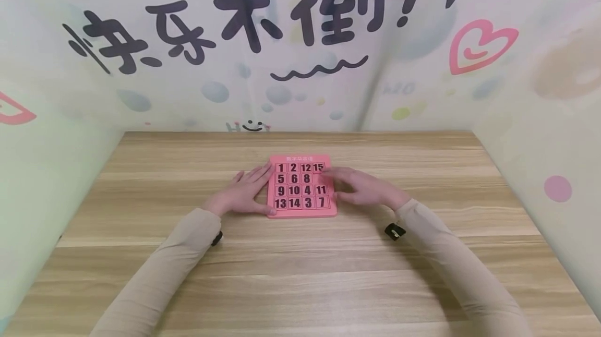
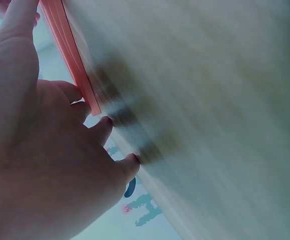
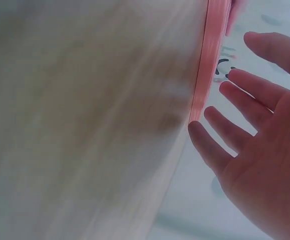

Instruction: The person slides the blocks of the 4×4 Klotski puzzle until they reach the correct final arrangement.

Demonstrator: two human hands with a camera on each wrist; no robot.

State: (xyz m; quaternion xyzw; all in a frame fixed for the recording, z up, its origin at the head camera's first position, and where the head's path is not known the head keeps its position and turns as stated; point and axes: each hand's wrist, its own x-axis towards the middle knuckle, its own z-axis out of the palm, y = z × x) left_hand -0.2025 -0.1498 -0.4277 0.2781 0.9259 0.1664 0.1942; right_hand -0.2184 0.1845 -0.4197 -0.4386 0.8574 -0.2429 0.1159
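A pink number slide puzzle [image 1: 300,214] lies flat on the wooden table, with numbered tiles in rows and a gap at the right end of the second row. My left hand [image 1: 241,193] rests along its left edge, fingers spread and thumb at the near left corner. From the right, my right hand [image 1: 366,188] reaches over the frame, fingertips just under tile 15 [image 1: 318,167] and by the gap. In the left wrist view, the puzzle's side [image 2: 72,55] meets the left hand [image 2: 49,150]. The right wrist view shows the right hand [image 3: 270,115] with fingers extended beside the puzzle's side [image 3: 208,60].
The wood-grain table [image 1: 300,274] runs around the puzzle on all sides. A printed backdrop [image 1: 300,102] with black characters and hearts stands behind it, and pale walls close off left and right. A dark wrist strap piece [image 1: 395,231] hangs under the right sleeve.
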